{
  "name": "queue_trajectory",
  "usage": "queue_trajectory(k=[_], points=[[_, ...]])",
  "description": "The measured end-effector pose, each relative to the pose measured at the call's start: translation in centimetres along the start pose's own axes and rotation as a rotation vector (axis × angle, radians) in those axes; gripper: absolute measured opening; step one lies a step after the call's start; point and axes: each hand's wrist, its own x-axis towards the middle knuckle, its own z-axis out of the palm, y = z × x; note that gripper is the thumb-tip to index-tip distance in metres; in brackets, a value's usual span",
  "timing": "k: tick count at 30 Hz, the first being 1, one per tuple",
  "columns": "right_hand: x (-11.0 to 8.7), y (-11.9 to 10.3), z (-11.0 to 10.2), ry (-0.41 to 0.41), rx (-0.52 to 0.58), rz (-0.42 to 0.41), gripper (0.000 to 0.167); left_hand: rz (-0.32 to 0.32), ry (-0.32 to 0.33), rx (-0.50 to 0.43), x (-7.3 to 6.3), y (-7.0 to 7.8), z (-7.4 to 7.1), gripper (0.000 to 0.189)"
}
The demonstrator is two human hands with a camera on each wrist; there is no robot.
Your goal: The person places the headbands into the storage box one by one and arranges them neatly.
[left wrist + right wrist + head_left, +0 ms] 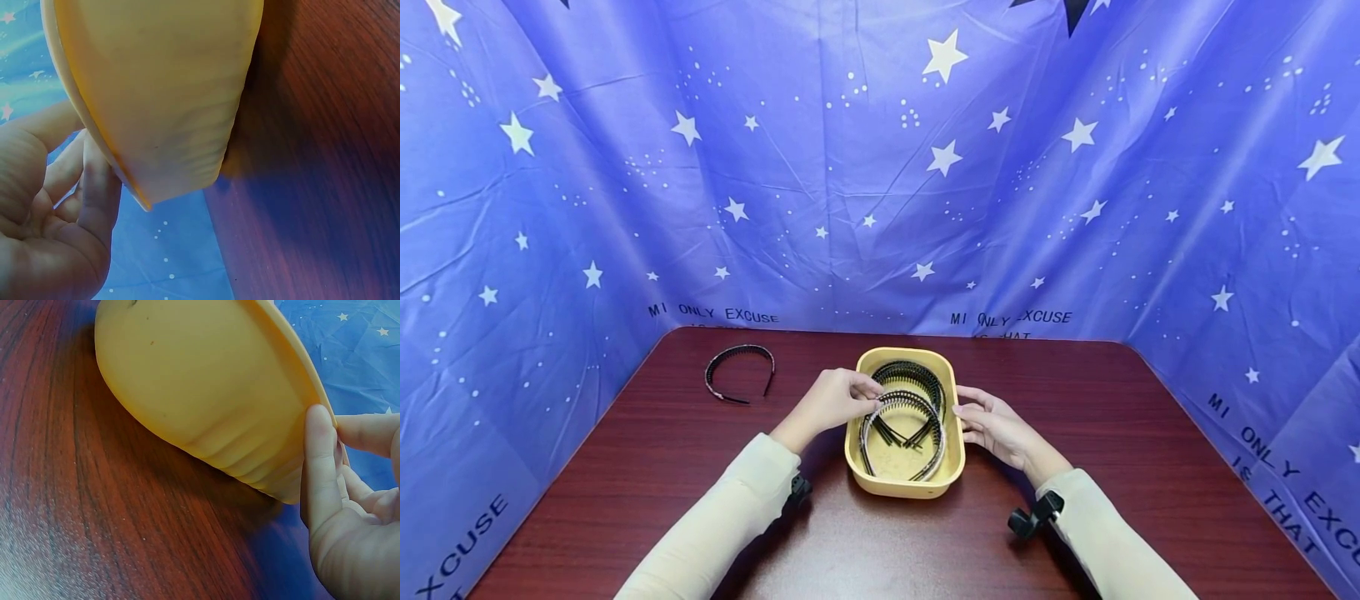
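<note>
A yellow plastic basket (905, 490) stands on the table with several black toothed headbands (936, 379) inside. One headband with a light patterned band (942, 442) lies nearest the front of the basket. My left hand (842, 398) reaches over the left rim and pinches that headband near its top; in the left wrist view the basket wall (162, 94) hides the fingertips. At the right rim my right hand (1000, 427) grips the basket's edge, its thumb (320, 450) against the outer wall.
Another dark headband (737, 350) lies alone on the table at the back left. The red-brown wooden table (1075, 392) meets a blue star-printed curtain (850, 208) at the back and sides.
</note>
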Motion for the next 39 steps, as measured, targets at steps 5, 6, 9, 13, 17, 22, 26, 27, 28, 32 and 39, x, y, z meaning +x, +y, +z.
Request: queue_trajectory(k=[5, 6, 9, 13, 17, 22, 26, 27, 28, 32, 39], points=[[0.0, 0.0, -0.1, -0.012, 0.001, -0.007, 0.064, -0.004, 0.002, -0.003, 0.0, 0.1, 0.0, 0.019], [0.0, 0.0, -0.1, -0.01, 0.003, -0.004, 0.064, -0.004, 0.005, -0.002, 0.0, 0.0, 0.0, 0.019], [-0.1, 0.0, 0.0, -0.009, 0.002, -0.004, 0.064, -0.003, 0.012, -0.006, 0.0, -0.1, 0.0, 0.018], [-0.1, -0.1, 0.0, 0.001, 0.008, 0.0, 0.063, 0.006, 0.011, -0.018, 0.0, -0.1, 0.1, 0.017], [-0.1, -0.1, 0.0, 0.002, 0.008, 0.0, 0.063, 0.01, 0.007, -0.02, 0.0, -0.1, 0.0, 0.017], [0.0, 0.0, 0.1, -0.001, 0.005, -0.002, 0.063, 0.005, 0.007, -0.019, -0.1, -0.1, -0.1, 0.017], [0.0, 0.0, 0.1, 0.0, 0.003, -0.002, 0.064, 0.001, 0.011, -0.032, -0.1, 0.0, -0.3, 0.017], [0.0, 0.0, 0.1, 0.001, 0.003, -0.001, 0.064, -0.001, 0.014, -0.038, -0.2, 0.1, -0.3, 0.017], [0.0, 0.0, 0.1, 0.002, 0.003, -0.001, 0.064, -0.002, 0.016, -0.045, -0.2, 0.1, -0.4, 0.017], [0.0, 0.0, 0.1, 0.002, 0.001, 0.001, 0.063, -0.009, 0.026, -0.058, -0.2, 0.2, -0.6, 0.016], [-0.1, -0.1, 0.1, 0.0, -0.002, -0.004, 0.063, -0.024, 0.055, -0.059, 0.0, -0.3, -1.4, 0.018]])
